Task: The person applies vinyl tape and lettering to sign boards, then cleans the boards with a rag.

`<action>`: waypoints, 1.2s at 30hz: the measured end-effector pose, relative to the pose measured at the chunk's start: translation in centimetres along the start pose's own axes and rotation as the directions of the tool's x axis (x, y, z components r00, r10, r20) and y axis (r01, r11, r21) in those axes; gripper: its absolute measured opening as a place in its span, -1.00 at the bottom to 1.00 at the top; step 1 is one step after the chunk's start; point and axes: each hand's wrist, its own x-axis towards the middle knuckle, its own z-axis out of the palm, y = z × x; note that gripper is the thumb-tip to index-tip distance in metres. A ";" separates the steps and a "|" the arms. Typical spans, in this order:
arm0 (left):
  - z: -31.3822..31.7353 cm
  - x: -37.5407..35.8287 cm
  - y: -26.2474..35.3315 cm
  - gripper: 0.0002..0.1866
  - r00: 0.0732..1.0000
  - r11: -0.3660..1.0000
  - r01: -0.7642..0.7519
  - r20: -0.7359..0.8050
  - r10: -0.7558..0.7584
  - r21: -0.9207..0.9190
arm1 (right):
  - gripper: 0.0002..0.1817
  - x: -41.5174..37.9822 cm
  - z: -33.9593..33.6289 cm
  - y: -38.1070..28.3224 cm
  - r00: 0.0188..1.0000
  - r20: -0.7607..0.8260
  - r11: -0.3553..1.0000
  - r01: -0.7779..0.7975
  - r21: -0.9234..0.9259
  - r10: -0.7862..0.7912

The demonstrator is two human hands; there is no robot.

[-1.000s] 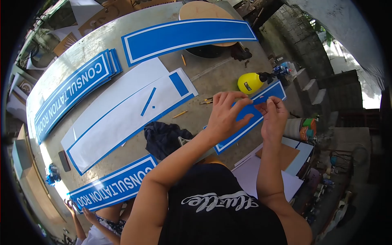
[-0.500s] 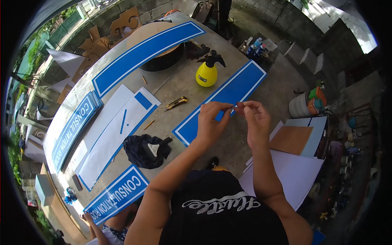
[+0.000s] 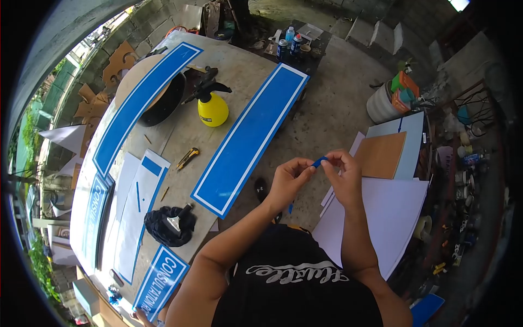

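Note:
Between my two hands is a small rolled or folded strip of blue film (image 3: 320, 162), pinched at both ends. My left hand (image 3: 293, 179) has thumb and fingertips closed on its left end. My right hand (image 3: 344, 173) grips the other end. Both are off the table's edge, above the floor. To their left, a blank blue sign panel (image 3: 251, 139) with a white border lies along the table edge. A yellow spray bottle (image 3: 213, 110) and a yellow-black utility knife (image 3: 188, 158) are on the table beyond it.
A dark cloth (image 3: 158, 226) with a scraper-like tool on it lies near the table edge. At lower left, another person's hand (image 3: 143, 318) touches a lettered sign (image 3: 162, 280). White sheets (image 3: 370, 218) and a brown board (image 3: 380, 155) stand at right. Spray cans (image 3: 296, 44) are at the back.
My view has turned and shifted to the right. My hands have moved away from over the blue panel to beyond the table edge, and the blue strip now shows between them.

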 end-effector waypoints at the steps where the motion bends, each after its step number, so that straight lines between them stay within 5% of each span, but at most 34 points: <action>1: 0.4 0.9 -0.4 -0.80 1.000 1.000 0.016 0.024 -0.016 -0.006 | -0.83 0.5 -0.7 0.7 1.000 -0.024 0.999 -0.018 -0.031 0.017; 16: 0.3 17.8 -2.3 -0.79 0.960 0.990 0.118 0.245 -0.135 0.082 | -0.90 15.3 -7.7 3.3 0.937 -0.348 0.995 -0.063 -0.072 0.034; 24: 1.3 25.7 -3.5 -0.76 0.977 0.980 0.068 0.185 -0.103 0.186 | -0.87 23.5 -11.2 8.6 0.955 -0.291 0.999 -0.047 0.017 0.050; 27: 2.8 29.2 -3.9 -0.75 0.959 0.952 0.197 0.155 -0.237 0.235 | -0.87 27.2 -13.7 11.2 0.966 -0.255 0.999 -0.023 0.049 0.035; 36: 10.4 39.9 -6.8 -0.79 0.989 0.969 0.146 -0.029 -0.143 0.197 | -0.88 41.4 -22.1 18.0 0.998 -0.037 0.999 0.041 -0.007 -0.041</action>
